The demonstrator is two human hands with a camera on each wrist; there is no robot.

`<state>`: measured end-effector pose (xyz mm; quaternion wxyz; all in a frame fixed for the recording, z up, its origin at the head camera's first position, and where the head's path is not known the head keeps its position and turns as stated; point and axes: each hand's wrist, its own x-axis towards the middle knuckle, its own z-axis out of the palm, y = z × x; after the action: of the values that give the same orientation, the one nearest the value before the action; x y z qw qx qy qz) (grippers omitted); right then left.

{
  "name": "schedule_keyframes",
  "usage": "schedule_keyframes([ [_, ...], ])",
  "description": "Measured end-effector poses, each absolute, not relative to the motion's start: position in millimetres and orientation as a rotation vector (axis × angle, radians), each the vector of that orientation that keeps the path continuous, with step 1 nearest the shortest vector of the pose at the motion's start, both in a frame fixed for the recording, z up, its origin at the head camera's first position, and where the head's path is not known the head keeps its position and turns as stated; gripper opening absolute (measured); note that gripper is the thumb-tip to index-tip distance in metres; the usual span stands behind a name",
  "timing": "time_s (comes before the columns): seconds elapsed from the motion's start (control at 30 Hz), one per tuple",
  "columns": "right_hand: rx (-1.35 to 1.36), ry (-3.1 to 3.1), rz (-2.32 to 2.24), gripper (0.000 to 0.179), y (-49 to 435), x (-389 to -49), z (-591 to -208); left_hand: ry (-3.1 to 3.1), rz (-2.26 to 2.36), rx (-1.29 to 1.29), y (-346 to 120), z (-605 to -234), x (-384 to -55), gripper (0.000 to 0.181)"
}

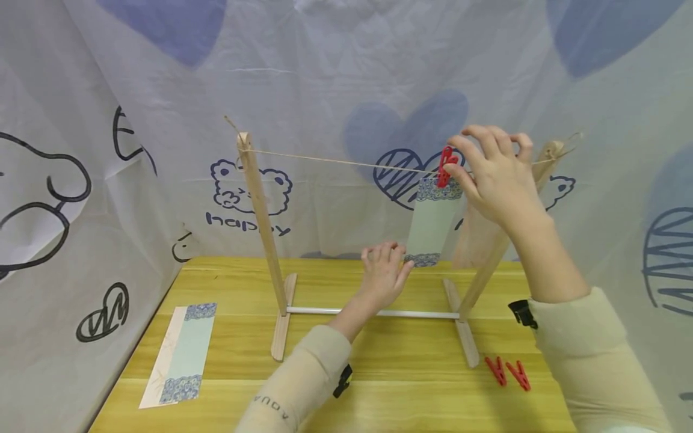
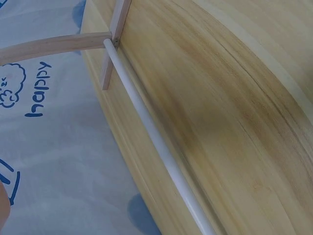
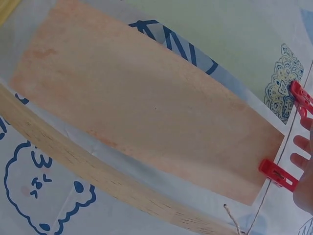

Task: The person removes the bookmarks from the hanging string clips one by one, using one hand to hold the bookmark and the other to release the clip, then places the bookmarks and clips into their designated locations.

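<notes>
On the string, a red clothespin [image 1: 443,175] sits at the top edge of a pale green card [image 1: 431,225] with blue patterned ends. My right hand [image 1: 500,174] has thumb and index finger on that clothespin, the other fingers raised. Beside it a pinkish card [image 3: 146,103] hangs from a second red clothespin [image 3: 276,174]; in the head view my wrist covers its top. Low by the green card's bottom left corner, my left hand [image 1: 381,273] has its fingers loosely extended, thumb near the corner. Only a sliver of it shows in the left wrist view.
The string [image 1: 335,160] spans two wooden posts [image 1: 260,222] joined below by a white rod [image 1: 417,314]. Two loose red clothespins [image 1: 518,375] lie at the front right of the table. At the left are a green patterned card [image 1: 189,355] and a pale one [image 1: 159,373] partly under it.
</notes>
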<state>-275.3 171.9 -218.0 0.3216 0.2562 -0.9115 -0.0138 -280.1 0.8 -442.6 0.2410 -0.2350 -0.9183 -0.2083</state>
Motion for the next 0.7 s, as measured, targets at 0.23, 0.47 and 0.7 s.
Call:
schedule_keyframes([
  [0.23,0.645,-2.481,-0.073,0.043,168.2,-273.1,-212.9,-2.477,-0.609,-0.604,5.2,-445.1,-281.7,0.034],
  [0.47,0.648,-2.507,-0.122,0.042,168.1,-271.2,-210.4,-2.456,-0.672,-0.593,7.2,-448.0,-281.7,0.032],
  [0.7,0.658,-2.512,-0.14,0.039,165.4,-271.4,-208.8,-2.443,-0.7,-0.593,8.1,-448.9,-281.7,0.027],
])
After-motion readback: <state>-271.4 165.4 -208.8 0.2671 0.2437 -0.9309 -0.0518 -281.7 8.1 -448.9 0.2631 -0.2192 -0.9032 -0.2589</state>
